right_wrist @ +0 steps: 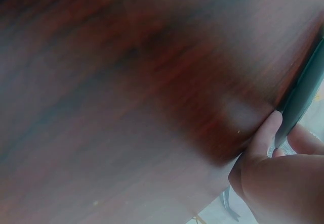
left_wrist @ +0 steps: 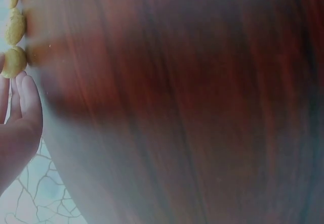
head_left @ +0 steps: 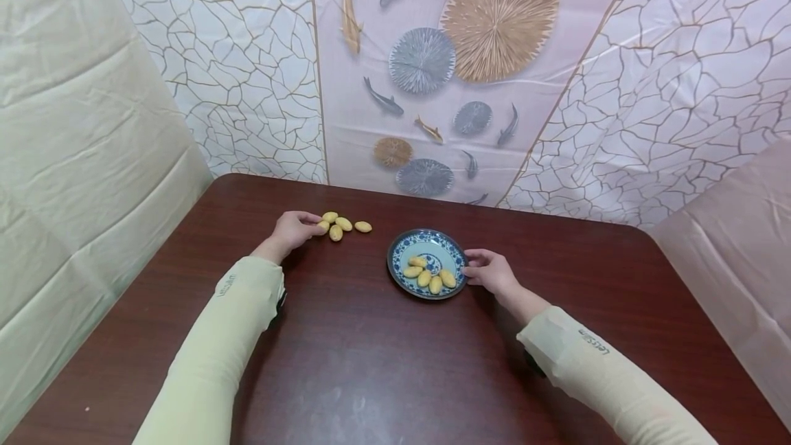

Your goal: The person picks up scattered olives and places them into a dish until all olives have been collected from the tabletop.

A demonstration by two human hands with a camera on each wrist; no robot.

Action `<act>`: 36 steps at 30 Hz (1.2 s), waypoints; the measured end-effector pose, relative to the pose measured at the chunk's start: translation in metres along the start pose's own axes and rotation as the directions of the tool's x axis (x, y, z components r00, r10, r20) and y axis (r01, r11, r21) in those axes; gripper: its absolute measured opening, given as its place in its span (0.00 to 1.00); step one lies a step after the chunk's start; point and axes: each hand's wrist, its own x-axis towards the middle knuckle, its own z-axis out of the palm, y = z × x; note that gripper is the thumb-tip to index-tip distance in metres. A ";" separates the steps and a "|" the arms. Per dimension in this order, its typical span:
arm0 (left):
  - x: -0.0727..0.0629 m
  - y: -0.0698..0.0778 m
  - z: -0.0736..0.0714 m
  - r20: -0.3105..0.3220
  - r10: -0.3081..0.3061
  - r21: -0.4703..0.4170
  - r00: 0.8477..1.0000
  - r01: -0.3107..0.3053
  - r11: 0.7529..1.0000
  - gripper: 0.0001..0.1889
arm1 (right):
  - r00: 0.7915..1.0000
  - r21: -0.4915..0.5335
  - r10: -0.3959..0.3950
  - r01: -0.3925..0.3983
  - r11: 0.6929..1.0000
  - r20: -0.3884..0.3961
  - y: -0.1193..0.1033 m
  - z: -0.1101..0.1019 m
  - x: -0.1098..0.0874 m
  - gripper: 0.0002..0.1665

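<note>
My left hand [head_left: 295, 228] reaches to a cluster of small yellow oval pieces that look like little potatoes. Its thumb and fingertips pinch the nearest yellow potato-like piece [left_wrist: 13, 62], at the left end of the cluster. Several others lie close beside it, among them one yellow piece [head_left: 343, 224] in the middle and a stray one [head_left: 363, 226] to the right. At the table's centre stands a round blue-and-white patterned plate [head_left: 400, 253] with a dark rim, several similar pieces [head_left: 424, 278] on it. My right hand [head_left: 492, 270] grips the plate's right edge between thumb and fingers.
Everything rests on a dark reddish-brown wooden table [head_left: 371, 362] with rounded far corners. Behind it hangs a patterned cloth [head_left: 259, 67] with fish and round leaf shapes. Pale cloth [head_left: 80, 122] covers the left side, and more cloth [head_left: 735, 239] hangs at the right.
</note>
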 end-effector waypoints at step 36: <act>0.004 0.045 0.012 0.130 0.051 -0.294 0.990 -0.011 0.956 0.22 | 1.000 -0.029 -0.013 0.013 0.999 0.001 -0.003 0.000 -0.001 0.27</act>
